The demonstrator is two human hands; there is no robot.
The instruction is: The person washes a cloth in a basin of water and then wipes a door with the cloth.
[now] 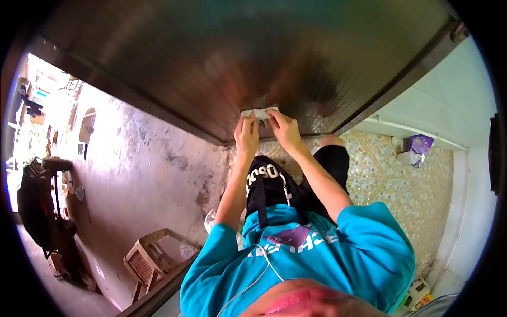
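Observation:
A small white folded strip, cloth or paper (261, 113), lies against the lower part of a dark, shiny ribbed door panel (211, 68). My left hand (246, 138) pinches its left end between thumb and fingers. The right end is gripped by my right hand (285, 131), with the fingertips at the panel's surface. Both forearms reach forward, and the hands are a short way apart. Blurred reflections show in the panel above them. Whether the strip is cloth or tissue I cannot tell.
A wooden stool or small chair (148, 259) stands on the concrete floor at left, with a parked motorbike (42, 206) beyond. At right, a purple packet (420, 145) lies on patterned tiles (393, 195) by a pale wall (449, 111).

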